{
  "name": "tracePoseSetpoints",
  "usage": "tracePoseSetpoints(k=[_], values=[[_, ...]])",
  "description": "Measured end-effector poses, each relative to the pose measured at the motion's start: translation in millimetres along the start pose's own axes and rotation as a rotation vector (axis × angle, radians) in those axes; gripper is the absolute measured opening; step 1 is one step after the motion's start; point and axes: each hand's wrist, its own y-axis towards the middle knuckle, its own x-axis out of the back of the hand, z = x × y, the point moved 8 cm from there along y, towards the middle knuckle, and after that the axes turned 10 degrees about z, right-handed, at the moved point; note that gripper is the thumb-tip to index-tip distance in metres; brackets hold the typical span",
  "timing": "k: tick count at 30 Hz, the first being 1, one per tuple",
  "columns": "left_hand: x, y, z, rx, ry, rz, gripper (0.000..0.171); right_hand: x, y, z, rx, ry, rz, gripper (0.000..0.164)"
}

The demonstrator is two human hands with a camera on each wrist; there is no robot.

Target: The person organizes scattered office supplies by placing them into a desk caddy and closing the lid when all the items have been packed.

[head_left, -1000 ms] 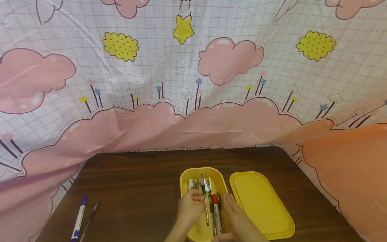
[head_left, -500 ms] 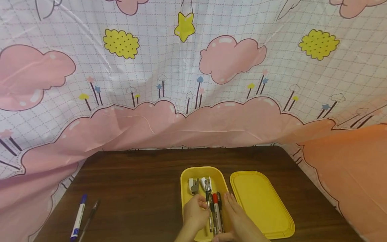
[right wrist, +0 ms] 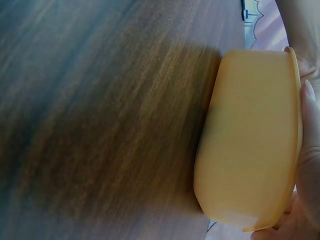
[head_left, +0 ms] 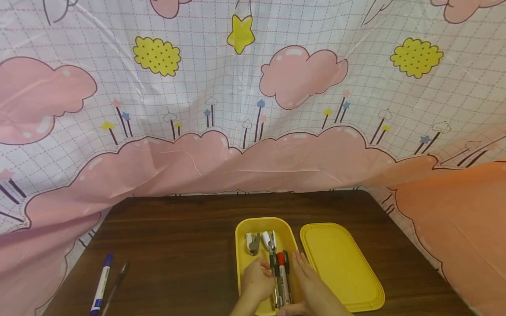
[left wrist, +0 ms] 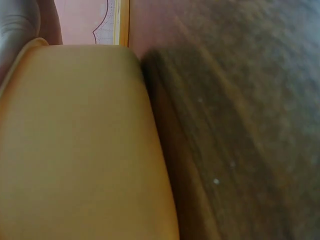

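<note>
Observed curled fingers on left hand (head_left: 257,281), pinching a slim clear pen (head_left: 272,263) with black grip, inside yellow box (head_left: 265,224), left of a red-capped marker (head_left: 283,277). Noted straight fingers on right hand (head_left: 310,281), laid along the box's right wall. Found flat yellow lid (head_left: 340,263) just right of box; purple-capped marker (head_left: 101,283) and dark-tipped pen (head_left: 115,287) well left, on dark wood-grain table (head_left: 178,254).

Yellow container (right wrist: 250,135) sits side-on toward 3 o'clock, rim on its 3 o'clock side. Hands (right wrist: 310,140) at that rim, partly out of frame. Wood-grain surface (right wrist: 110,110) fills 9 o'clock. Patterned cloth (right wrist: 272,20) near 1 o'clock.
</note>
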Motion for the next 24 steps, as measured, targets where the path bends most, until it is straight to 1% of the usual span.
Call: tracePoseSetpoints(k=[6, 10, 13, 18, 24], values=[[-1.5, -1.9, -1.0, 0.002, 0.006, 0.005, 0.026, 0.4, 0.8, 1.0, -0.006, -0.021, -0.006, 0.127], [-4.5, -1.1, 0.8, 0.017, 0.012, 0.027, 0.027, 0.1, 0.9, 0.8, -0.005, -0.028, -0.007, 0.127], [-6.6, 0.0, 2.7, 0.025, 0.039, 0.042, 0.025, -0.4, 0.9, 0.3, -0.004, -0.024, -0.004, 0.127], [-8.7, 0.9, 4.5, 0.037, 0.093, 0.044, 0.024, -1.1, 1.2, -1.1, -0.007, -0.029, 0.004, 0.128], [-9.5, -0.2, 3.6, 0.051, 0.077, 0.061, 0.026, -1.5, 0.8, -0.5, -0.005, -0.030, 0.008, 0.128]])
